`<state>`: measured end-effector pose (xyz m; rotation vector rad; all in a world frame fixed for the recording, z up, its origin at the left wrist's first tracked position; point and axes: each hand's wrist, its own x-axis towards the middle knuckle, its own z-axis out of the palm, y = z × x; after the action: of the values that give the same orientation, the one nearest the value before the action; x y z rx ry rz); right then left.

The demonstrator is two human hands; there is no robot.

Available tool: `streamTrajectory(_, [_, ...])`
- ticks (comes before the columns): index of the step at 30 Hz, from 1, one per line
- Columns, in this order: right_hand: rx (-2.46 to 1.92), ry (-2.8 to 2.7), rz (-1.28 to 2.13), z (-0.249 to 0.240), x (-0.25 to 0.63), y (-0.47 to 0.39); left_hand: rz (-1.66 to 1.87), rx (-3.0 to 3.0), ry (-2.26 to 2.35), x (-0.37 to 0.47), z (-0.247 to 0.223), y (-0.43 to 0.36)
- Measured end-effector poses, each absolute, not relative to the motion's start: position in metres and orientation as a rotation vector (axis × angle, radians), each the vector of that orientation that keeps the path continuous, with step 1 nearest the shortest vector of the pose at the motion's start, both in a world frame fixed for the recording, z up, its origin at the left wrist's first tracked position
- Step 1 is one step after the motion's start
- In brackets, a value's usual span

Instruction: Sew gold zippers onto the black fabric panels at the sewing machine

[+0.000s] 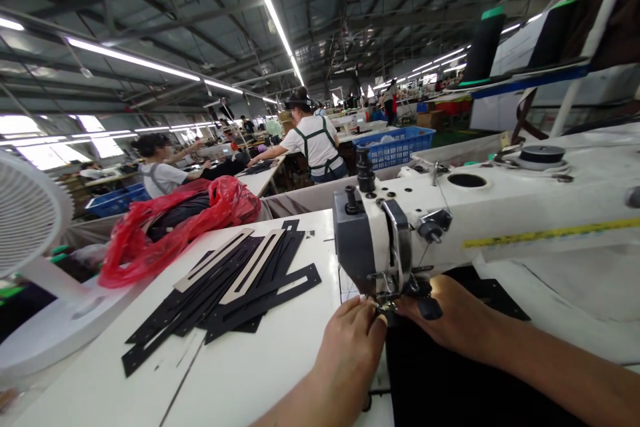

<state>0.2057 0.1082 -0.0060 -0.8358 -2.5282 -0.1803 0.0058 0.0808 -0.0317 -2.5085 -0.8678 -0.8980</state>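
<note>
A white sewing machine [500,203] with a dark grey head cover stands in front of me, and its presser foot [386,305] is low over the bed. My left hand [350,343] is closed just left of the foot, thumb and fingertips pressed together; what they pinch is too small to make out. On the other side, my right hand [457,317] is closed at the edge of the black fabric [435,387], its fingertips partly hidden behind the machine parts. The fabric runs from the foot down toward my lap, under my right forearm.
Left of the machine, several black slotted strips [270,297] lie piled with beige slotted pieces [255,267]. Beyond are a red plastic bag [185,220], a white fan [30,227] and a blue crate [393,147]. Co-workers [315,140] sit at tables ahead. Thread cones [483,47] stand upper right.
</note>
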Motion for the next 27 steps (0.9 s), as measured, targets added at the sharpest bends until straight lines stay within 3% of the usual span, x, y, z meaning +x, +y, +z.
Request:
streamTrajectory(9, [-0.822, -2.587, -0.225, -0.01, 0.207, 0.105, -0.859, -2.49, -0.908, 0.004, -0.033, 0.082])
streamTrajectory(16, [-1.111, -2.262, -0.53, -0.002, 0.234, 0.073, -0.783, -2.56, -0.969, 0.003, -0.029, 0.078])
streamTrajectory(27, [-1.145, -1.913, 0.058, 0.026, 0.223, 0.085, -0.786, -2.55, -0.94, 0.002, -0.027, 0.076])
